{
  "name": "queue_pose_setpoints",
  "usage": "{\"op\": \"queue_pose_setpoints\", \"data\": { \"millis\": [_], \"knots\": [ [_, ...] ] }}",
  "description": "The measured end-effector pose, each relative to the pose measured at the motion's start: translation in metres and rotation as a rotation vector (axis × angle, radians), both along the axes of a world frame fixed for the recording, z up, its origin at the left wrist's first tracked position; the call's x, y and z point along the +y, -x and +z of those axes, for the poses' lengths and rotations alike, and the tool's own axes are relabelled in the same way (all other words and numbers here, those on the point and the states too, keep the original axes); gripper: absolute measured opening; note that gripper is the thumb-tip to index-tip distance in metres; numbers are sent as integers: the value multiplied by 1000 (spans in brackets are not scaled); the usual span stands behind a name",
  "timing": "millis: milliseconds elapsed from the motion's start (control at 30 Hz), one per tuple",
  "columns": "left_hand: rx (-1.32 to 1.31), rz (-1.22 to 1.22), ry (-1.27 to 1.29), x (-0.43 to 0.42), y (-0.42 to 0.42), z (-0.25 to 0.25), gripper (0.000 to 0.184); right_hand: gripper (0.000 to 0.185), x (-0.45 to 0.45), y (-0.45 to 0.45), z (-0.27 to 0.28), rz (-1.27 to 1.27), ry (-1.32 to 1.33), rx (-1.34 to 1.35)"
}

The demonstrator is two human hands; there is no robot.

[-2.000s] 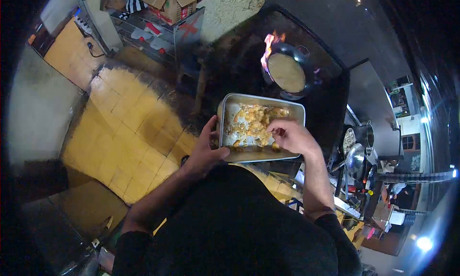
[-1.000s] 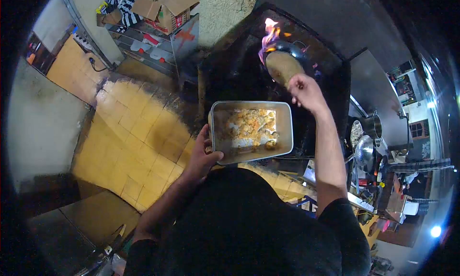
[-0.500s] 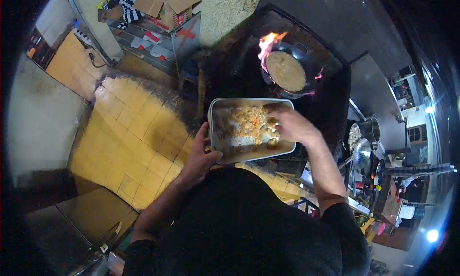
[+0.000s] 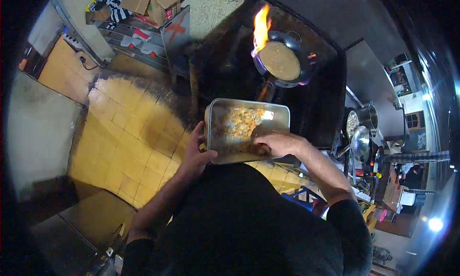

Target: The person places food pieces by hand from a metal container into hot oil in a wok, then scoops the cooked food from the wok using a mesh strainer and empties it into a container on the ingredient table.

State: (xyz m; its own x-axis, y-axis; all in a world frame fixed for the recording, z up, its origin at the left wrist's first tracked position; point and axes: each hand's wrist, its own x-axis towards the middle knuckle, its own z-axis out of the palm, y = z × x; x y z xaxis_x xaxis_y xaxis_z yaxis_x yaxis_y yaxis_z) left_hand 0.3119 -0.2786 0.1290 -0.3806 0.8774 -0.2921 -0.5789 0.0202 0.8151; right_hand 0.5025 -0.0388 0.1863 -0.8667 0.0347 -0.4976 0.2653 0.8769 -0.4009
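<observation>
- Silvery metal was gripped by the left hand (image 4: 195, 154): the tray (image 4: 230, 157) was held at its left end, with the thumb lapped over the near corner and the fingers laid along the outer wall.
- Inside the tray, toward its near right part, the right hand (image 4: 277, 144) was lowered with its fingers curled; whether anything was pinched between them could not be told, as the fingertips were hidden.
- The tray was held just in front of the dark shirt (image 4: 249, 218), open side up; whether its base was borne by anything beneath could not be seen.
- Stiff walls and a modest weight were to be expected of the tray — its rim and end wall were judged the surest places for a hold, though a coated edge might be found slippery.
- Softness and a wet, slick surface were suggested by the coated food pieces (image 4: 242, 123); a light pinch around the sides of each was judged best — the coating could easily be rubbed off by a hard squeeze.
- Beyond the far rim, well within arm's reach, a dark pan (image 4: 305, 63) was set on the stove (image 4: 326, 106), filled with brownish liquid (image 4: 280, 60); its handle (image 4: 266, 91) was pointed toward the tray.
- At the pan's far left edge, a tall flame (image 4: 261, 29) was shown.
</observation>
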Motion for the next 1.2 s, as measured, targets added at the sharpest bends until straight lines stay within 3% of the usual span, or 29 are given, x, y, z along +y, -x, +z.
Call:
{"op": "queue_pose_setpoints", "data": {
  "millis": [67, 100, 133, 200, 300, 433, 500, 533, 600, 633, 667, 733, 800, 867, 933, 1033, 1067, 1133, 1200],
  "knots": [
    [-5, -8, 4, -1, 2, 1, 103, 31, -7, -10, -20, -64, 184, -47],
    [-18, -19, 24, -2, 5, 2, 102, 33, -13, -10, -24, -271, 287, -180],
    [-30, -28, 43, -3, 7, 3, 100, 40, -17, -12, -19, -194, 322, -147],
    [-41, -33, 37, -4, 8, -3, 99, 41, -35, -13, -30, -268, 197, -168],
    [-84, -40, 24, -2, 6, -3, 97, 41, -55, -5, -14, -396, 294, -77],
    [-64, -35, -9, -1, 6, -12, 95, 38, -40, 1, -35, -345, 265, -91],
    [-52, -26, -13, -1, 5, -17, 94, 34, -14, 3, -43, -444, 512, -76],
    [-43, -11, -16, -1, 4, -18, 94, 23, -19, 0, -48, -772, 850, 210],
    [-37, -5, -1, -1, 4, -18, 94, 19, 0, -2, -16, -1130, 1472, 67],
    [-34, 0, 17, 0, 5, -17, 94, 19, 7, 0, -13, -1008, 1731, 148],
    [-30, -3, 10, 2, 5, -18, 94, 22, 9, 2, -7, -1121, 1734, 270],
    [-85, 44, -51, 5, 4, -22, 94, 23, 28, 8, 6, -1061, 1891, 469],
    [-93, 49, 3, 6, 5, -17, 94, 24, 66, 13, 13, -1274, 1846, 687],
    [-99, 57, 66, 3, 8, -18, 95, 23, 112, 23, 10, -1229, 1879, 771],
    [-89, 49, -29, -2, 9, -24, 93, 25, 163, 35, -8, -1432, 1604, 901],
    [-146, 103, -50, -3, 3, 3, 92, 33, 247, 38, -58, -1591, 1434, 889],
    [-148, 117, -48, -3, 3, 1, 92, 42, 248, 47, -48, -1772, 1502, 981],
    [-180, 105, -18, -2, 4, -2, 92, 52, 245, 52, -25, -1704, 1421, 984],
    [-178, 108, -25, -1, 4, 8, 93, 57, 230, 70, 9, -1884, 1180, 1096]
  ]
}}
